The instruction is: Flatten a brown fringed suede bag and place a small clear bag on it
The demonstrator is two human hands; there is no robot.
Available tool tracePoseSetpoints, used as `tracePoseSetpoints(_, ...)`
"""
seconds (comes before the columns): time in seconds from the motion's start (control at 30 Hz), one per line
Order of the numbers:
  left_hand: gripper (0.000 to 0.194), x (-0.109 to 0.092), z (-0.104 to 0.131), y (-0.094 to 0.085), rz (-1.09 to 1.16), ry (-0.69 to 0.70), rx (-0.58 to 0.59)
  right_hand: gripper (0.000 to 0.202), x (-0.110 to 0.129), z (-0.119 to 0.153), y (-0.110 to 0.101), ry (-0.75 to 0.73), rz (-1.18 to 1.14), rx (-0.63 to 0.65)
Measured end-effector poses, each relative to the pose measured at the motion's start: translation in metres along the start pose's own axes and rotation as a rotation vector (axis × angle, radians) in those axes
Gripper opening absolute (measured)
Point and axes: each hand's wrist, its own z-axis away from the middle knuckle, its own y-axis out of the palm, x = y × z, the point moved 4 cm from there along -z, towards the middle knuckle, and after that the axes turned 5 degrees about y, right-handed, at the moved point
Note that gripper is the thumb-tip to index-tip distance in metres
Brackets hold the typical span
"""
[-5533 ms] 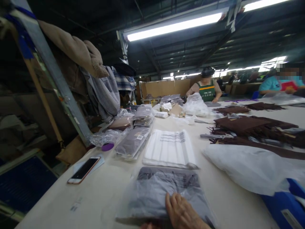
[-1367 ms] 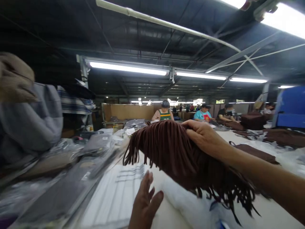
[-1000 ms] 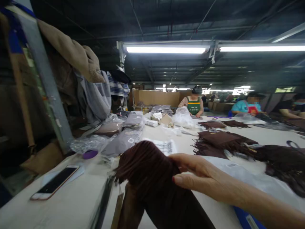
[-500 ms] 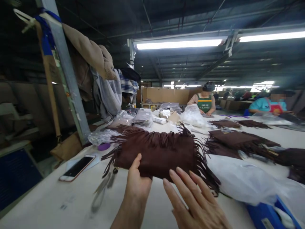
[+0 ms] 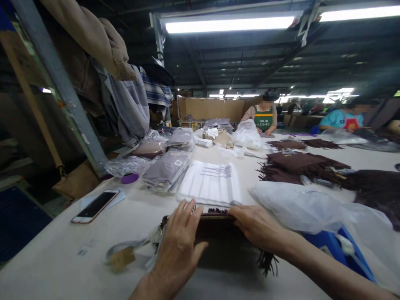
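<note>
Against open left grip [image 5: 181, 238], brown fringed bag [image 5: 226, 246]; right grip [image 5: 256, 225] pinches its zippered edge.

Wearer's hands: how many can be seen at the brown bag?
2: the left hand, at the left part of the brown bag, and the right hand, holding its far edge toward the right.

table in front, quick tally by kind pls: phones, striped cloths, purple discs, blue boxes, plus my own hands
phone: 1
white striped cloth: 1
purple disc: 1
blue box: 1
left hand and right hand: 2
total: 6
</note>
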Motion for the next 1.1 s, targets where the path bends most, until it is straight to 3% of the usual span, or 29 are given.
tracePoseSetpoints(0.07, 0.051, 0.007, -0.013, 0.000, -0.512, 0.170, 0.141, 0.012, -0.003, 0.001, -0.008, 0.018, -0.016, 0.021)
tracePoseSetpoints(0.13, 0.036, 0.020, -0.028, -0.002, -0.767, 0.184, 0.309, 0.011, -0.007, 0.004, -0.011, 0.023, -0.020, 0.045)
tracePoseSetpoints(0.2, 0.030, 0.030, -0.042, -0.006, -0.833, 0.173, 0.414, 0.012, -0.010, 0.008, -0.008, 0.013, -0.031, 0.058)
tracePoseSetpoints(0.3, 0.026, 0.032, -0.059, -0.014, -0.835, 0.190, 0.468, 0.038, -0.016, 0.012, 0.004, 0.010, -0.065, 0.094)
tracePoseSetpoints(0.37, 0.022, 0.027, -0.068, -0.020, -0.843, 0.214, 0.507, 0.035, -0.020, 0.012, 0.007, 0.032, -0.086, 0.140)
tracePoseSetpoints(0.43, 0.017, 0.017, -0.076, -0.030, -0.856, 0.250, 0.539, 0.024, -0.024, 0.010, -0.004, 0.040, -0.106, 0.168)
tracePoseSetpoints(0.57, 0.007, -0.007, -0.087, -0.058, -0.887, 0.207, 0.473, 0.008, -0.035, 0.008, -0.053, 0.066, -0.181, 0.262)
tracePoseSetpoints(0.67, 0.001, -0.017, -0.095, -0.075, -0.717, 0.080, 0.479, 0.005, -0.043, 0.009, -0.083, 0.105, -0.289, 0.409)
tracePoseSetpoints(0.73, 0.003, -0.018, -0.102, -0.081, -0.589, 0.036, 0.520, 0.008, -0.047, 0.008, -0.095, 0.117, -0.288, 0.437)
tracePoseSetpoints(0.9, 0.006, -0.010, -0.123, -0.086, -0.600, 0.056, 0.508, 0.011, -0.048, 0.001, -0.109, 0.088, -0.066, 0.291)
tracePoseSetpoints(1.03, 0.008, -0.011, -0.124, -0.093, -0.866, 0.252, 0.336, 0.021, -0.046, -0.003, -0.109, 0.086, 0.135, 0.098)
tracePoseSetpoints(1.1, 0.016, -0.012, -0.116, -0.095, -1.001, 0.427, 0.259, 0.029, -0.044, 0.000, -0.100, 0.103, 0.217, 0.018)
